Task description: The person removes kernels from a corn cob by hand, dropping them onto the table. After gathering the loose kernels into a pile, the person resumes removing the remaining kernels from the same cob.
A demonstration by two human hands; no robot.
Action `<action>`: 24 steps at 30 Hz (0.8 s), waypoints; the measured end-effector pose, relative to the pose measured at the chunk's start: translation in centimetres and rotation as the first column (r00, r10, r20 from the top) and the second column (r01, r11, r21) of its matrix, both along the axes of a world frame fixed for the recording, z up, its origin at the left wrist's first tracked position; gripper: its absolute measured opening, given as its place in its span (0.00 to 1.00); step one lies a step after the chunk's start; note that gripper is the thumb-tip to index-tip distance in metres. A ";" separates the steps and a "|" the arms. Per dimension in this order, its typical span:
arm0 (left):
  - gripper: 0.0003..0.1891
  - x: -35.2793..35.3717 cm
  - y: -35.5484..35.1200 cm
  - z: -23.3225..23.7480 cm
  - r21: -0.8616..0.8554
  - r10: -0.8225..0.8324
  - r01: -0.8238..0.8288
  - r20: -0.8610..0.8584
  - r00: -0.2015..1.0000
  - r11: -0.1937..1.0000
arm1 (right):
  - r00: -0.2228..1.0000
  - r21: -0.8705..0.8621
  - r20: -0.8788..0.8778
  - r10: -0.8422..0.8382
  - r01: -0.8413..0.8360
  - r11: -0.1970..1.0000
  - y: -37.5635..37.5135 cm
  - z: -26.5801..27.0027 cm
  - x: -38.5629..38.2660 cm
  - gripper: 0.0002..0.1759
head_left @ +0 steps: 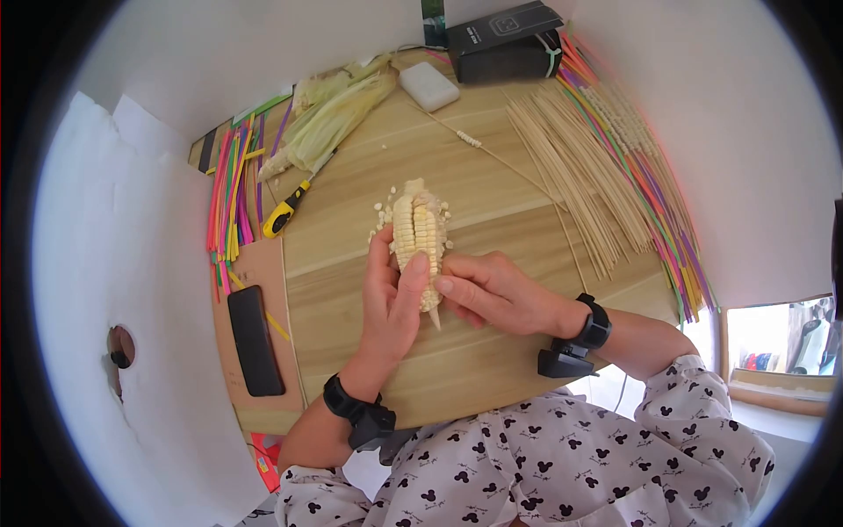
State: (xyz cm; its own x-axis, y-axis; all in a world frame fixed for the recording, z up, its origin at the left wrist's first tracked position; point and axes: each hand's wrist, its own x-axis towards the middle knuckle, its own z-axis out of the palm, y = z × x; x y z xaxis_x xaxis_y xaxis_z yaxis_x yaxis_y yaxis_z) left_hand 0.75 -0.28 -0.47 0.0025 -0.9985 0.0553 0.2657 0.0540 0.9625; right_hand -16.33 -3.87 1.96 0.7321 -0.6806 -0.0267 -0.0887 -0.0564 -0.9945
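Note:
A pale yellow ear of corn [416, 230] is held over the middle of the wooden table, its pointed tip toward me. Some kernel rows are gone near the top and right side, where bare cob shows. My left hand [391, 303] wraps around it from the left, thumb lying along the kernels. From the right, my right hand [496, 294] is closed, with its thumb and curled fingers pressed to the ear's lower right side. Whether a loose kernel is between those fingertips is hidden. Loose corn kernels [384, 211] lie scattered on the table beyond the ear.
Corn husks [338, 123] lie at the back left, beside a yellow-black screwdriver [287, 209]. Colored strips [233, 193] and a phone [255, 341] are left. Wooden skewers [584, 167] spread at right; one thin stick [505, 160] carries kernels. A black box [505, 54] stands behind.

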 end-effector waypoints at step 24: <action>0.28 0.3 0.6 0.6 -0.129 -0.041 0.081 0.289 0.956 0.988 | 0.962 0.197 0.215 -0.165 0.123 0.973 -1.4 0.2 -1.2 0.20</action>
